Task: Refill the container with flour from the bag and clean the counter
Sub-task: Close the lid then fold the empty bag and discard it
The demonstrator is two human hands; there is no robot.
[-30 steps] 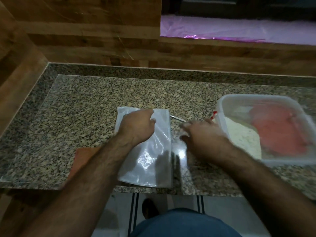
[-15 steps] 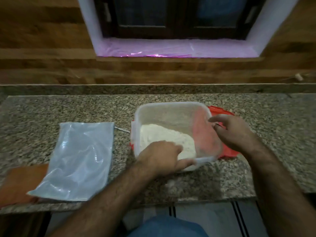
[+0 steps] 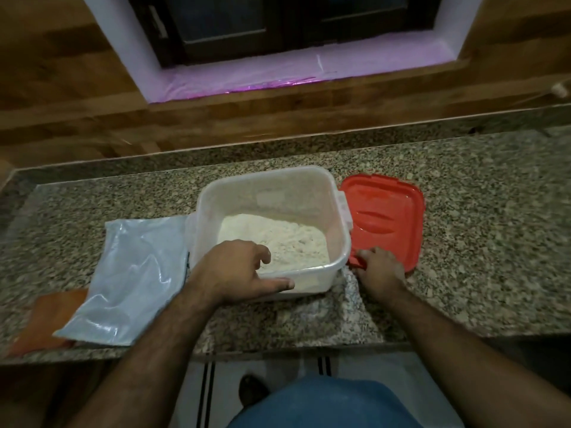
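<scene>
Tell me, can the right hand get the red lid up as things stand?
Probably yes. The right hand is already at the near left corner of the lid, which lies flat on the counter beside the container with nothing on top. The left hand holds the container's near rim, clear of it.

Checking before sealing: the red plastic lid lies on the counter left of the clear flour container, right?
No. The head view shows the red plastic lid lying right of the clear flour container, with the right hand at its near corner.
</scene>
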